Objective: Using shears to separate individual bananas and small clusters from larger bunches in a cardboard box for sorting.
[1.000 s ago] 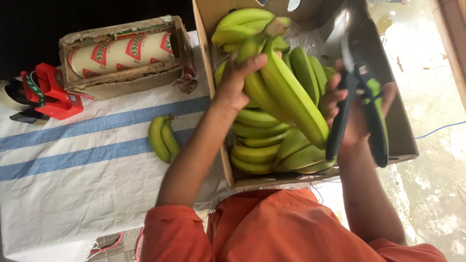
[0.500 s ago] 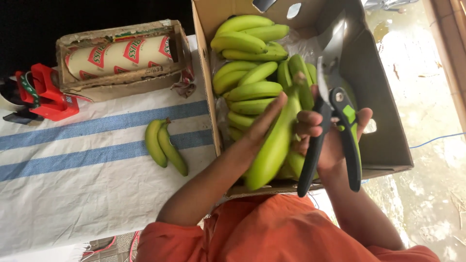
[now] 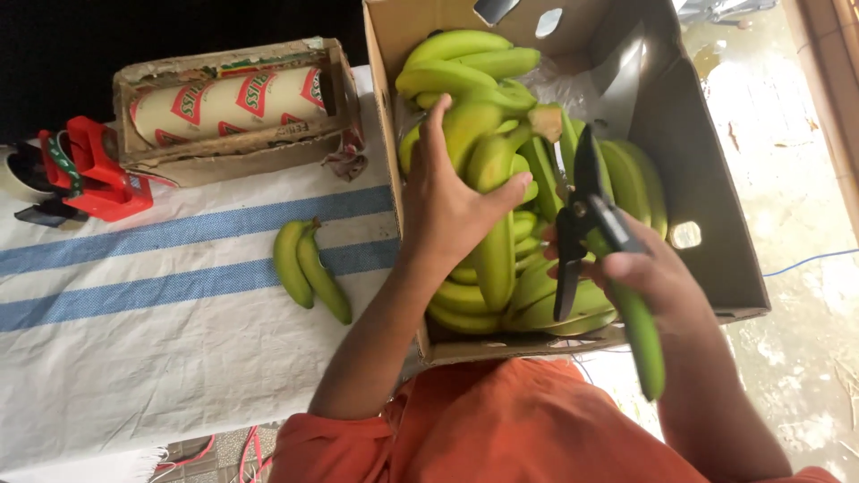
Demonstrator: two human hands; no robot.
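We look down on an open cardboard box (image 3: 716, 224) packed with green bananas. The left hand (image 3: 452, 201) sits on top of the pile, fingers wrapped around a bunch of bananas (image 3: 488, 179) at the middle of the box, thumb pressed along one fruit. The right hand (image 3: 640, 273) is just beside it, fingers clenched around the green handles of a pair of pruning shears (image 3: 599, 241); the black blades point up toward the cut stem of the bunch, right by it. To the left, on a white cloth with blue stripes (image 3: 161, 295), two loose bananas (image 3: 309, 268) lie side by side, well apart from the box. Behind them stands a worn carton holding a roll of printed tape (image 3: 224, 103), and a red tape dispenser (image 3: 94, 170) beside it.
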